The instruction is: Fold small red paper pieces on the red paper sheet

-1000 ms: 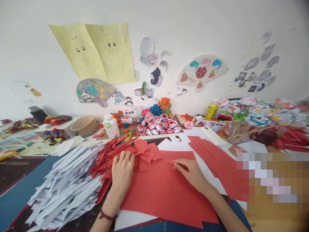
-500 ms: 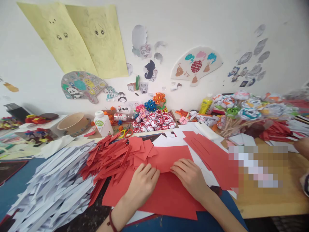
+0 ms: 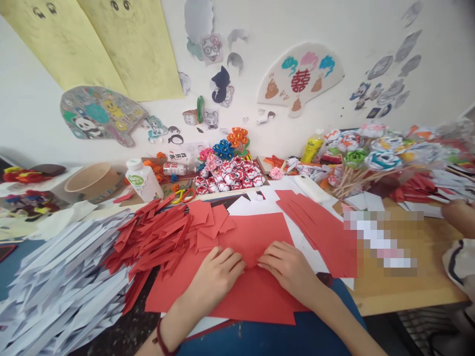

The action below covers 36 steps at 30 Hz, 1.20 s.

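A sheet of red paper (image 3: 260,230) lies over larger red paper (image 3: 260,301) in front of me. My left hand (image 3: 219,272) has its fingers curled together at the near left edge of the upper sheet. On the right edge, my right hand (image 3: 287,267) pinches the same sheet, thumb below and fingers above. Small red squares (image 3: 208,225) and a heap of folded red strips (image 3: 156,237) are left of the sheet. Further left is a big pile of folded white strips (image 3: 74,282). More red sheets (image 3: 319,232) lie to the right.
Behind are a white bottle (image 3: 144,180), scissors (image 3: 182,196), red-and-white paper flowers (image 3: 232,175), a yellow bottle (image 3: 312,147) and flowers on sticks (image 3: 356,158). Another person's hand (image 3: 460,217) is at the right edge, beside the wooden table (image 3: 408,287).
The view has tilted down and shifted slightly. Both hands remain at the red sheet, a little nearer to each other. More of the other person's sleeve shows at the right.
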{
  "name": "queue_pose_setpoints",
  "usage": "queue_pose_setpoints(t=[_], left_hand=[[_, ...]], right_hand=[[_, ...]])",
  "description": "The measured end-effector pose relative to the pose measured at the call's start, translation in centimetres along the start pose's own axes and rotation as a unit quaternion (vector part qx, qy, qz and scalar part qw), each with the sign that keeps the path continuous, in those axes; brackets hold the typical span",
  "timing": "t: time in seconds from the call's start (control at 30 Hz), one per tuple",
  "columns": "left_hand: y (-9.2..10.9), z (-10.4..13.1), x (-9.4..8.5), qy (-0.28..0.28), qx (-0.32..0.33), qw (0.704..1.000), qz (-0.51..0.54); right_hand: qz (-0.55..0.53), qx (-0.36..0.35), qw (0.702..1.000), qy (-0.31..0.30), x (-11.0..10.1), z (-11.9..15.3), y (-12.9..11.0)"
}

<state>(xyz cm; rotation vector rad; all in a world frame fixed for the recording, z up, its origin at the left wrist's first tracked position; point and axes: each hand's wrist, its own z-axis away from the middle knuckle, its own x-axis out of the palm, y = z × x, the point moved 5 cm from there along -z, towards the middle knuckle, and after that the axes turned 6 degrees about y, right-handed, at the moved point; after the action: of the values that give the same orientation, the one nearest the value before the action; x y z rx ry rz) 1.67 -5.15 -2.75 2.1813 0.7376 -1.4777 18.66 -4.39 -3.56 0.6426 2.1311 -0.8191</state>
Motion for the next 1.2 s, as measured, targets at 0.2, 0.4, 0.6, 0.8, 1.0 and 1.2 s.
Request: queue_pose_setpoints(t=[0.2,0.4,0.6,0.8,1.0,1.2], left_hand=[[-0.7,-0.5,0.1,0.036,-0.113,0.993,0.029],[2.7,-0.4,-0.5,0.136,-0.041,0.974,-0.174],[5.1,0.3,1.1,0.126,-0.080,0.975,-0.167],[4.8,0.7,1.8,0.144,-0.106,0.972,-0.150],[5.0,0.5,1.7,0.139,-0.103,0.973,-0.150],[5.0,0.5,1.8,0.127,-0.110,0.974,-0.152]], right_hand=[[-0.086,0.079,0.993,0.000,-0.6,-1.2,1.6],[-0.136,0.159,0.977,-0.029,-0.3,-2.3,2.4],[-0.121,0.151,0.981,-0.006,0.4,-2.6,3.0],[0.014,0.072,0.993,0.092,-0.9,-1.0,1.0],[0.123,-0.036,0.990,0.054,-0.7,1.8,-2.5],[0.178,-0.038,0.983,0.028,0.0,1.9,-2.5]])
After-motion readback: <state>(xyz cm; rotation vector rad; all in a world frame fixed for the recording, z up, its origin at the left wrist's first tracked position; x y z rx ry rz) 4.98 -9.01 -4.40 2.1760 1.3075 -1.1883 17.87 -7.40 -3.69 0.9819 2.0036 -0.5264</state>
